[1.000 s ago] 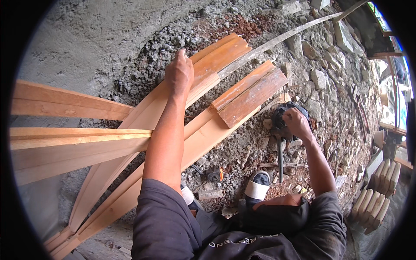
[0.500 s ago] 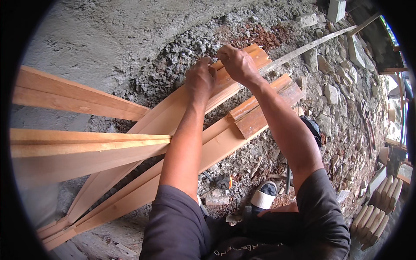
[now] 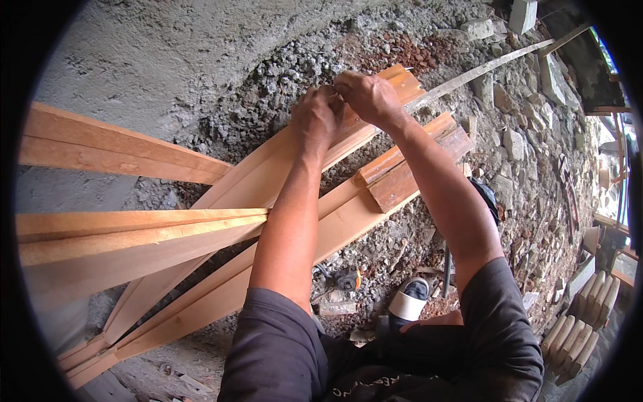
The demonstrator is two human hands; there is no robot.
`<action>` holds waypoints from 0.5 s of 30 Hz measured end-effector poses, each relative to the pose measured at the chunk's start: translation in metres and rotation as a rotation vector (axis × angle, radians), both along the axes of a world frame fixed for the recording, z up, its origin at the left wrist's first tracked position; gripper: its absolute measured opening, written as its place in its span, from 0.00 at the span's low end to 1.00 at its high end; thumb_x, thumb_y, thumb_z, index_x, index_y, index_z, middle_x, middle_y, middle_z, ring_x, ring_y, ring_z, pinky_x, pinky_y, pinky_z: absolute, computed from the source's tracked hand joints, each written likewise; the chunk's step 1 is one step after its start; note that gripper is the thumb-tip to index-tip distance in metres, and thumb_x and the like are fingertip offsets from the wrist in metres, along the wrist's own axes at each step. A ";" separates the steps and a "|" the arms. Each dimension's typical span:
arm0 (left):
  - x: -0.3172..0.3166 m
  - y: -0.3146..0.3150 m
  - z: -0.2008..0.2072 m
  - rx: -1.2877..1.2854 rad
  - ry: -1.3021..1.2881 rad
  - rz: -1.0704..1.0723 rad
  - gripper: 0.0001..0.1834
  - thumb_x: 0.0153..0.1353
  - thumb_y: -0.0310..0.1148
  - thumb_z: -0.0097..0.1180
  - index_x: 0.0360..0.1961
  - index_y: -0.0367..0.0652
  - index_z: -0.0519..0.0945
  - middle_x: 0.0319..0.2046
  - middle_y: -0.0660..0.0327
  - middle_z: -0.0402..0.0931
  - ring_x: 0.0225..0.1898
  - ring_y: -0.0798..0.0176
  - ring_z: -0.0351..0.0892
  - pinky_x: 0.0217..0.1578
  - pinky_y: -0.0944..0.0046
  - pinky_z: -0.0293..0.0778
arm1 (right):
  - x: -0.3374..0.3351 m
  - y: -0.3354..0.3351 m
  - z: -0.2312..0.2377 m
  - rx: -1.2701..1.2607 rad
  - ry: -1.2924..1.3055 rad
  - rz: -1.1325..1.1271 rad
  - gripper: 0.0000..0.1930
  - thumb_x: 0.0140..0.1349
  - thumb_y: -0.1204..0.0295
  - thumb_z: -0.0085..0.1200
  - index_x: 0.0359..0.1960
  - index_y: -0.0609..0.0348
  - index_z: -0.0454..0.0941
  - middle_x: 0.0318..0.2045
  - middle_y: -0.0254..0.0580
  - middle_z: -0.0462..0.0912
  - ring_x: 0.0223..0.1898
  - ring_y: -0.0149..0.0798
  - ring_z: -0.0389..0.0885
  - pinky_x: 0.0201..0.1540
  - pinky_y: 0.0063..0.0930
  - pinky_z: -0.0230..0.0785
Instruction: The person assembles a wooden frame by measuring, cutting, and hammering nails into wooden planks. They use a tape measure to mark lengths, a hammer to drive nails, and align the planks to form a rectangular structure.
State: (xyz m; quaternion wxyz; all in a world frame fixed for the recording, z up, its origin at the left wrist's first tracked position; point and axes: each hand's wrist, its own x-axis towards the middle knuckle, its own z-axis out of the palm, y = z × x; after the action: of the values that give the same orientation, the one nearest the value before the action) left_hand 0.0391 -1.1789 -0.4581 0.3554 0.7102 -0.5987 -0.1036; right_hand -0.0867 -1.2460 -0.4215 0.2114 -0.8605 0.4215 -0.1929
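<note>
My left hand (image 3: 316, 120) and my right hand (image 3: 368, 99) meet fingertip to fingertip over the far edge of a long, pale wooden board (image 3: 251, 171). Both are closed in a pinch; whatever lies between the fingers is too small or hidden to make out. Beside my right hand, a reddish-brown grooved wood piece (image 3: 406, 87) sits on the board's end. Nearer to me, a second long board (image 3: 345, 224) carries a similar brown wood piece (image 3: 408, 175) on its end, under my right forearm.
Two more timbers (image 3: 127, 144) reach in from the left across the boards. A rough cement wall (image 3: 167, 60) rises at the far left. A tape measure (image 3: 348, 278) lies near my sandalled foot (image 3: 410, 301). Rubble and stones (image 3: 512, 144) cover the ground. Stacked wood blocks (image 3: 569, 345) stand at right.
My left hand has shifted slightly to the right, closer to my right hand, so the fingertips now come together. The boards stay in place while the view moves a little.
</note>
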 end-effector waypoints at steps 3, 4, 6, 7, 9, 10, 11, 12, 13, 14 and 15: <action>0.003 0.000 -0.003 -0.018 0.051 -0.018 0.08 0.57 0.36 0.60 0.36 0.46 0.81 0.32 0.56 0.79 0.34 0.49 0.81 0.37 0.50 0.76 | -0.002 0.002 0.001 0.005 -0.019 -0.002 0.11 0.65 0.61 0.50 0.39 0.53 0.79 0.31 0.46 0.84 0.34 0.51 0.83 0.38 0.41 0.74; 0.002 -0.001 -0.004 -0.036 0.065 -0.022 0.08 0.57 0.36 0.60 0.36 0.46 0.82 0.32 0.56 0.79 0.34 0.49 0.81 0.37 0.51 0.76 | -0.004 0.002 0.002 0.014 -0.028 0.006 0.11 0.65 0.61 0.50 0.39 0.53 0.79 0.32 0.45 0.84 0.35 0.51 0.83 0.38 0.41 0.74; -0.001 -0.002 -0.005 -0.062 0.075 -0.035 0.08 0.58 0.36 0.59 0.36 0.46 0.82 0.31 0.55 0.79 0.34 0.50 0.81 0.37 0.52 0.76 | -0.012 0.002 0.005 -0.016 -0.044 0.041 0.12 0.64 0.61 0.51 0.41 0.52 0.80 0.36 0.44 0.84 0.37 0.49 0.83 0.40 0.40 0.75; -0.003 -0.005 -0.005 -0.074 0.073 -0.049 0.08 0.58 0.36 0.59 0.36 0.47 0.83 0.31 0.55 0.79 0.34 0.50 0.81 0.36 0.52 0.77 | -0.017 0.002 0.006 -0.058 -0.049 0.063 0.12 0.64 0.61 0.52 0.42 0.51 0.81 0.39 0.43 0.83 0.38 0.48 0.83 0.41 0.39 0.75; 0.001 -0.007 -0.014 -0.080 0.039 -0.076 0.09 0.59 0.38 0.58 0.36 0.47 0.83 0.31 0.55 0.79 0.34 0.50 0.81 0.36 0.53 0.76 | -0.027 0.013 0.017 -0.059 -0.070 0.026 0.12 0.64 0.62 0.53 0.44 0.50 0.81 0.43 0.42 0.83 0.41 0.47 0.83 0.43 0.38 0.75; 0.008 -0.011 -0.019 -0.079 0.006 -0.093 0.09 0.60 0.39 0.58 0.36 0.47 0.83 0.31 0.55 0.79 0.33 0.50 0.81 0.36 0.54 0.76 | -0.037 0.025 0.028 -0.022 -0.086 -0.036 0.12 0.64 0.61 0.53 0.44 0.51 0.82 0.45 0.42 0.82 0.42 0.46 0.82 0.44 0.36 0.75; 0.016 -0.007 -0.028 -0.066 -0.018 -0.108 0.10 0.61 0.40 0.57 0.36 0.47 0.83 0.31 0.55 0.79 0.33 0.50 0.80 0.36 0.54 0.76 | -0.048 0.044 0.040 0.027 -0.095 -0.098 0.13 0.64 0.61 0.54 0.44 0.52 0.82 0.46 0.41 0.81 0.42 0.46 0.82 0.45 0.35 0.75; 0.013 -0.008 -0.028 -0.024 -0.010 -0.095 0.11 0.62 0.42 0.55 0.36 0.47 0.83 0.31 0.55 0.79 0.33 0.51 0.80 0.36 0.54 0.75 | -0.076 0.063 0.046 0.100 -0.208 -0.127 0.13 0.63 0.62 0.56 0.43 0.56 0.82 0.46 0.42 0.81 0.41 0.45 0.82 0.44 0.33 0.75; 0.011 -0.006 -0.022 0.028 -0.004 -0.087 0.13 0.63 0.43 0.54 0.37 0.48 0.83 0.32 0.55 0.79 0.33 0.51 0.80 0.36 0.55 0.75 | -0.108 0.084 0.048 0.070 -0.157 -0.168 0.12 0.62 0.66 0.58 0.43 0.57 0.81 0.43 0.42 0.81 0.39 0.44 0.83 0.43 0.33 0.75; 0.012 -0.007 -0.017 0.055 0.012 -0.073 0.13 0.63 0.44 0.54 0.37 0.47 0.83 0.32 0.55 0.79 0.34 0.51 0.80 0.37 0.54 0.74 | -0.141 0.107 0.051 0.024 -0.114 -0.209 0.11 0.61 0.68 0.57 0.42 0.59 0.81 0.41 0.43 0.82 0.38 0.44 0.82 0.41 0.34 0.74; 0.011 -0.007 -0.016 0.081 0.024 -0.062 0.14 0.64 0.45 0.53 0.37 0.47 0.83 0.32 0.54 0.79 0.34 0.51 0.79 0.37 0.54 0.74 | -0.173 0.133 0.051 0.029 -0.022 -0.287 0.09 0.61 0.71 0.57 0.41 0.60 0.81 0.39 0.45 0.82 0.39 0.43 0.82 0.41 0.35 0.74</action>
State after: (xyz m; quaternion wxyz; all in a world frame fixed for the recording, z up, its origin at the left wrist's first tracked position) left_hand 0.0499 -1.1854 -0.4743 0.3304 0.7039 -0.6114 -0.1472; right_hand -0.2600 -1.1135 -0.3701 0.1984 -0.7860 0.5407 -0.2244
